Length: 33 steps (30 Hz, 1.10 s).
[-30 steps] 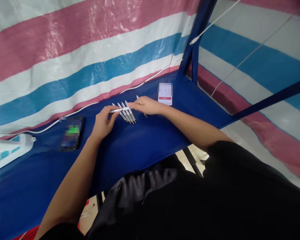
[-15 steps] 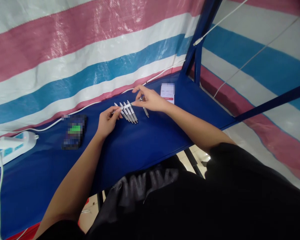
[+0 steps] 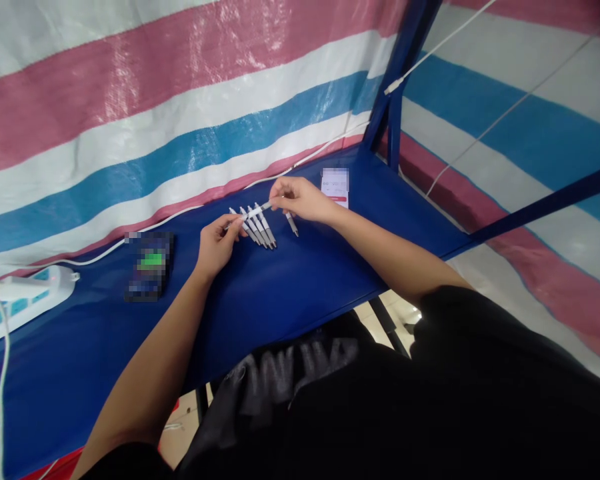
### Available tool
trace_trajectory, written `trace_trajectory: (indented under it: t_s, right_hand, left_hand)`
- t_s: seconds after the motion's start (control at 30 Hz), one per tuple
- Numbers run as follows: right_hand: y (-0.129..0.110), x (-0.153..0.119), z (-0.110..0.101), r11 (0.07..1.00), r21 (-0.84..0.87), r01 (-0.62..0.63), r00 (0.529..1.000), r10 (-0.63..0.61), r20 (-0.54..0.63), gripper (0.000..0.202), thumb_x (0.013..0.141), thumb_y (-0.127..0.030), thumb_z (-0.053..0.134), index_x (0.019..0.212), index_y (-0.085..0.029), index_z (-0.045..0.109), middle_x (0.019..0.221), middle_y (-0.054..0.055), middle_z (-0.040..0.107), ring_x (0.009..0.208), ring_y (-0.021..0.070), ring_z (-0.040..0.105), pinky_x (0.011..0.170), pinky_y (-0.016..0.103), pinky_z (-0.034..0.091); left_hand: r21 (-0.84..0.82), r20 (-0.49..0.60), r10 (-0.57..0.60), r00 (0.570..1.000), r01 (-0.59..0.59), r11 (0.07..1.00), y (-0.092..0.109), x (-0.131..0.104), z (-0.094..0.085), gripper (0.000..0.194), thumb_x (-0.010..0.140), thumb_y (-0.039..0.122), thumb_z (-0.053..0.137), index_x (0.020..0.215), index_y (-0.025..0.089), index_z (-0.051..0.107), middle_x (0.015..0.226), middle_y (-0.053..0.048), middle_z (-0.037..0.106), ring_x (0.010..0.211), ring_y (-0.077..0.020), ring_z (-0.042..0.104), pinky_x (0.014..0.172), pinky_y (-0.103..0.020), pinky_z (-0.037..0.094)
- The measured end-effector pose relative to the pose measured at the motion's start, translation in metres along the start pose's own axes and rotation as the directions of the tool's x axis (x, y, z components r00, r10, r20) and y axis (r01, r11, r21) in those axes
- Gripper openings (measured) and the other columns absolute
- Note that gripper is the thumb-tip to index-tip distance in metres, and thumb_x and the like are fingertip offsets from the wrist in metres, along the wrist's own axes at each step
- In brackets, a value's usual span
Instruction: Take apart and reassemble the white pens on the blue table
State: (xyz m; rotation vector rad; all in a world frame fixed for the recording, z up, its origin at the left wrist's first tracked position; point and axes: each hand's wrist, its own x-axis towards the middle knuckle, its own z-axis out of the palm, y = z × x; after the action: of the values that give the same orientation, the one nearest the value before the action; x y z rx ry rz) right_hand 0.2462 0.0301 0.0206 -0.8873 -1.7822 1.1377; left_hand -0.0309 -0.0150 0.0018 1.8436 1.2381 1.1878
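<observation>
Left hand [image 3: 217, 241], right hand [image 3: 301, 199] pinch opposite ends of slim white plastic pen [image 3: 255, 213] above row of white-grey pens [image 3: 267, 231]; handling seemingly midway. Lone white-grey pen [image 3: 293, 227] right of row, unheld.

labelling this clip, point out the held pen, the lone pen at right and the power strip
Held pen [image 3: 255, 213]: head view, white barrel's middle.
Lone pen [image 3: 292, 225]: head view, on its visible barrel.
Power strip [image 3: 35, 300]: head view, on its upper face.

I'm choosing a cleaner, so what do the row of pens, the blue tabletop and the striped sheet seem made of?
Row of pens: probably plastic, judging by the smooth white barrels.
Blue tabletop: smooth with a soft sheen, perhaps vinyl or painted board; unclear which.
Striped sheet: likely plastic tarpaulin, from its glossy, crinkled surface.
</observation>
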Motion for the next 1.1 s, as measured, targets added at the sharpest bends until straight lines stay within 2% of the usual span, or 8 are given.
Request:
trace_trajectory:
  t_s: [0.13,0.23,0.37,0.53,0.7,0.83,1.0,1.1]
  right_hand:
    - [0.011,0.007,0.003,0.983,0.125,0.133,0.986,-0.119,-0.117,0.020,0.093,-0.023,0.087,0.095,-0.022,0.067,0.081,-0.003,0.071,0.070,0.0131,0.059,0.065,0.028,0.049]
    - [0.014,0.010,0.007,0.951,0.271,0.148,0.976,-0.097,-0.194,0.027,0.091,-0.031,0.091,0.101,-0.022,0.068,0.095,0.001,0.079,0.084,0.0151,0.067,0.074,0.029,0.055]
    - [0.008,0.008,0.011,0.922,0.371,0.110,0.979,-0.037,-0.200,0.039,0.089,-0.036,0.094,0.113,-0.025,0.066,0.110,0.003,0.083,0.098,0.0180,0.073,0.083,0.030,0.061]
    - [-0.006,0.003,0.020,0.943,0.328,0.059,0.963,0.032,-0.266,0.043,0.092,-0.044,0.092,0.119,-0.029,0.063,0.116,0.004,0.082,0.110,0.0209,0.074,0.093,0.033,0.064]
    - [-0.018,-0.002,0.029,0.959,0.283,0.019,0.953,0.069,-0.296,0.046,0.094,-0.051,0.089,0.122,-0.031,0.059,0.123,0.006,0.080,0.121,0.0237,0.073,0.096,0.035,0.066]
    - [-0.014,-0.002,0.031,0.948,0.316,0.044,0.959,0.049,-0.280,0.051,0.093,-0.056,0.091,0.125,-0.032,0.059,0.124,0.006,0.080,0.121,0.0231,0.073,0.097,0.035,0.066]
    - [-0.003,0.001,0.033,0.884,0.439,0.162,0.962,-0.043,-0.270,0.056,0.089,-0.057,0.096,0.124,-0.031,0.061,0.117,0.004,0.082,0.118,0.0224,0.076,0.101,0.036,0.066]
    - [-0.003,0.002,0.032,0.878,0.466,0.108,0.964,0.022,-0.266,0.060,0.087,-0.057,0.098,0.126,-0.031,0.061,0.114,0.002,0.082,0.113,0.0209,0.078,0.097,0.034,0.068]
  left_hand:
    - [0.047,-0.018,0.019,1.000,-0.018,0.999,-0.003,-0.001,0.001,0.034,0.103,0.053,0.074,0.104,0.021,0.085,0.078,-0.004,0.079,0.068,-0.0160,0.064,0.067,-0.029,0.052]
    - [0.170,0.003,0.065,0.998,-0.064,0.983,-0.004,-0.003,0.003,0.028,0.101,0.048,0.076,0.102,0.022,0.086,0.087,-0.004,0.082,0.068,-0.0152,0.060,0.068,-0.029,0.049]
    - [0.261,0.037,0.112,0.993,-0.118,0.958,-0.002,-0.004,0.005,0.022,0.098,0.042,0.077,0.103,0.022,0.085,0.093,-0.004,0.083,0.071,-0.0159,0.061,0.072,-0.030,0.050]
    - [0.236,0.017,0.133,0.991,-0.133,0.963,0.002,-0.004,0.005,0.025,0.103,0.045,0.071,0.105,0.022,0.081,0.088,-0.003,0.078,0.073,-0.0172,0.062,0.077,-0.031,0.052]
    - [0.222,0.063,0.082,0.995,-0.094,0.971,0.008,-0.003,0.005,0.039,0.109,0.058,0.063,0.101,0.023,0.078,0.076,-0.001,0.068,0.068,-0.0180,0.055,0.071,-0.032,0.047]
    - [0.156,0.069,0.070,0.995,-0.080,0.985,0.009,-0.001,0.004,0.051,0.111,0.068,0.056,0.089,0.025,0.071,0.069,0.000,0.055,0.064,-0.0181,0.047,0.064,-0.032,0.040]
    - [0.107,0.052,0.032,0.998,-0.037,0.994,0.007,0.001,0.002,0.060,0.110,0.077,0.052,0.085,0.025,0.067,0.068,0.001,0.046,0.064,-0.0182,0.040,0.064,-0.034,0.036]
    - [0.105,0.046,0.026,0.999,-0.031,0.994,0.005,0.001,0.001,0.060,0.110,0.077,0.052,0.084,0.025,0.067,0.069,0.001,0.046,0.064,-0.0182,0.039,0.065,-0.034,0.035]
